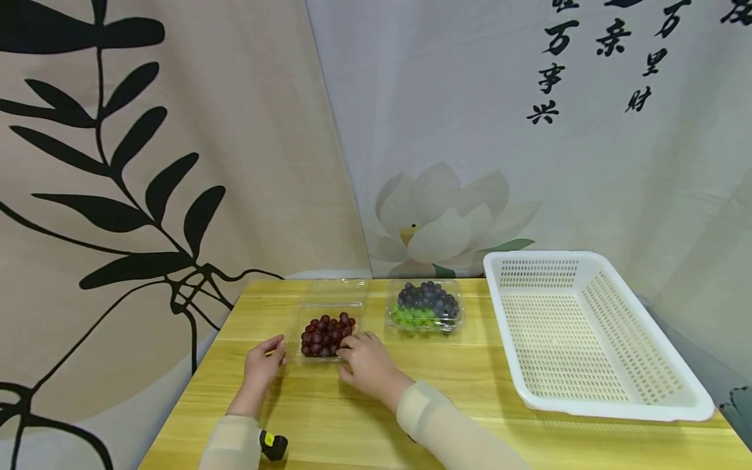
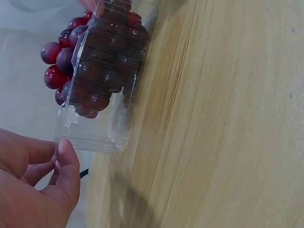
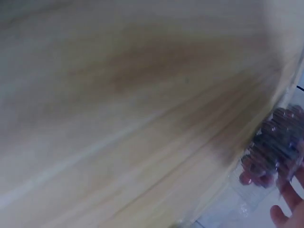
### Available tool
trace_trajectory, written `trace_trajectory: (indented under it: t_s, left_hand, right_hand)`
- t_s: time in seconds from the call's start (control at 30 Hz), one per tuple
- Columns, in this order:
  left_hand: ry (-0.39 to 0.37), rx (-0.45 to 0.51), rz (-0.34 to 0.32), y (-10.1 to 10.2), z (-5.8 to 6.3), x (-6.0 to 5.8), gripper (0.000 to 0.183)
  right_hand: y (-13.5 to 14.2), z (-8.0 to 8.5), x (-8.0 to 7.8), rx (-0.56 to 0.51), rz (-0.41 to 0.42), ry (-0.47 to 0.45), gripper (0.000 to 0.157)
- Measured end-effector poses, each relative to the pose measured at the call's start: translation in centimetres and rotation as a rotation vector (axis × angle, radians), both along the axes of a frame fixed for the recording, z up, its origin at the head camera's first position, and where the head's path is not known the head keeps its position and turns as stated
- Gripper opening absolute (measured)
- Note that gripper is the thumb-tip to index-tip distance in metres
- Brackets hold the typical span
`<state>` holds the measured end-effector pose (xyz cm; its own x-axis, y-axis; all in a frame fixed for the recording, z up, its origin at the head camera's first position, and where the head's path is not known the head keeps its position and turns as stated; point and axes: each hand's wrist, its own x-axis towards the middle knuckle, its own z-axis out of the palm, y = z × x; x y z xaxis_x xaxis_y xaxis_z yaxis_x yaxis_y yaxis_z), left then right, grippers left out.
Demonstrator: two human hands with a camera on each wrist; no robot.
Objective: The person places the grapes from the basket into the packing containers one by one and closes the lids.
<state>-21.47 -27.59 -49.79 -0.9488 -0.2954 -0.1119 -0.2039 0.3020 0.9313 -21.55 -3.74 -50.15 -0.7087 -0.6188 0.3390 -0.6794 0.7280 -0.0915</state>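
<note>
A bunch of dark red grapes (image 1: 324, 334) fills a clear plastic container (image 2: 92, 137) whose lid (image 1: 336, 292) is folded back behind it. With thumb and forefinger, my left hand (image 1: 261, 369) pinches the container's near-left rim. My right hand (image 1: 376, 369) is at the front right of the same container, fingertips right at the grapes and the rim. In the right wrist view that hand's fingers (image 3: 287, 192) are spread, the thumb apart from the container. The right wrist picture is blurred, and the edge cuts off much of the hand.
A second clear container (image 1: 392, 326) with black grapes (image 1: 431, 297) and green grapes (image 1: 414, 316) stands to the right. A large white slotted basket (image 1: 511, 372) takes up the table's right side. The wooden table (image 1: 329, 424) backs onto a printed curtain (image 1: 270, 130).
</note>
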Motion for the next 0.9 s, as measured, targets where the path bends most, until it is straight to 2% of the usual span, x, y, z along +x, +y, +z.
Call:
trace_trajectory:
  t_s: [0.1, 0.17, 0.23, 0.37, 0.5, 0.7, 0.9]
  left_hand:
    - [-0.003, 0.000, 0.003, -0.1, 0.0, 0.0, 0.036]
    - [-0.004, 0.000, 0.003, -0.1, 0.1, 0.1, 0.036]
    - [-0.008, 0.004, 0.002, -0.2, 0.1, 0.1, 0.037]
    - [-0.024, 0.009, 0.000, -0.4, 0.1, 0.1, 0.037]
    - [-0.039, 0.004, 0.011, -0.9, 0.0, 0.2, 0.038]
    - [-0.030, -0.026, 0.021, -1.2, 0.0, 0.2, 0.036]
    - [0.002, -0.071, 0.016, -1.1, 0.1, 0.2, 0.035]
  right_hand:
    - [0.2, 0.2, -0.2, -0.042, -0.011, -0.026, 0.028]
    - [0.4, 0.6, -0.5, -0.121, -0.040, -0.082, 0.029]
    - [0.5, 1.0, -0.7, -0.232, -0.093, -0.197, 0.033]
    - [0.6, 2.0, -1.4, -0.568, -0.202, -0.512, 0.042]
    - [0.3, 2.4, -2.2, -0.800, -0.241, -0.747, 0.052]
    - [-0.4, 2.3, -3.9, -0.982, -0.293, -0.969, 0.069]
    - [-0.8, 2.2, -4.9, -1.057, -0.356, -1.067, 0.079]
